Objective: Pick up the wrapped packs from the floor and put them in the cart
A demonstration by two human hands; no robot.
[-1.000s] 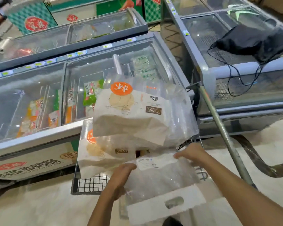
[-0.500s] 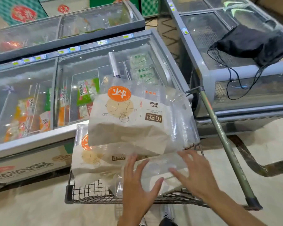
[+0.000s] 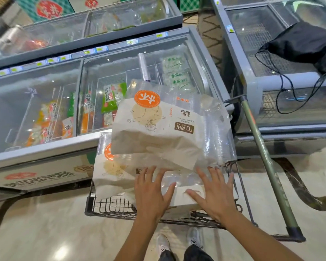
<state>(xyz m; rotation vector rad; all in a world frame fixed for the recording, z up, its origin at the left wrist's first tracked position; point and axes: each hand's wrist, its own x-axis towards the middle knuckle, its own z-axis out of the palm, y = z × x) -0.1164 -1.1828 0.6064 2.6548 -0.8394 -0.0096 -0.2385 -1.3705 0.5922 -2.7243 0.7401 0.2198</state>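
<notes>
Three wrapped packs (image 3: 169, 129) fill the cart (image 3: 109, 208), both hands (image 3: 151, 193) flat on the nearest

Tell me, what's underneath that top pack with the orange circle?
Under the top pack lies a second pack, and a clear third pack under both flat hands, the left hand and right hand. The cart floor beneath is mostly covered.
</notes>
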